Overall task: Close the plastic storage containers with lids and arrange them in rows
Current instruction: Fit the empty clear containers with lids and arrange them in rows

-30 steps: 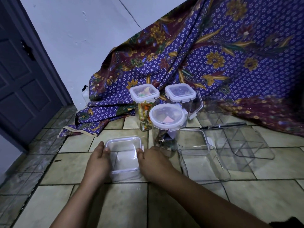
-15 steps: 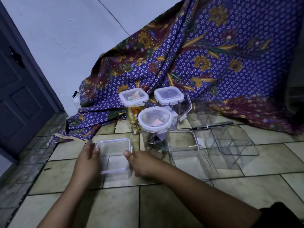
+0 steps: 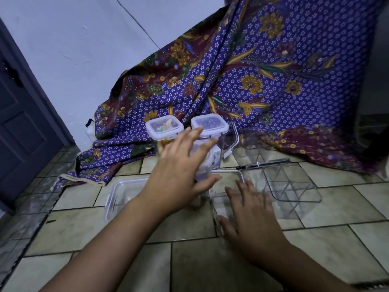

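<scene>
My left hand [image 3: 181, 171] hovers with fingers spread over the round-lidded jar [image 3: 207, 163], hiding most of it. My right hand [image 3: 250, 216] lies open on the rim of a clear lidless rectangular container [image 3: 223, 199] on the floor. A small closed square container [image 3: 124, 190] sits at the left, partly behind my left forearm. Behind stand two tall lidded jars: one with colourful contents [image 3: 164, 128], one with dark contents [image 3: 209, 125]. A clear divided container [image 3: 292, 186] lies open to the right.
A purple floral cloth [image 3: 263, 81] drapes behind the jars onto the tiled floor [image 3: 189, 266]. A dark pen-like tool [image 3: 263, 164] lies behind the divided container. A dark door [image 3: 23, 123] stands at the left.
Both hands have let go of the small square container. The left hand moved up and right over the round jar; the right hand moved right onto the clear rectangular container.
</scene>
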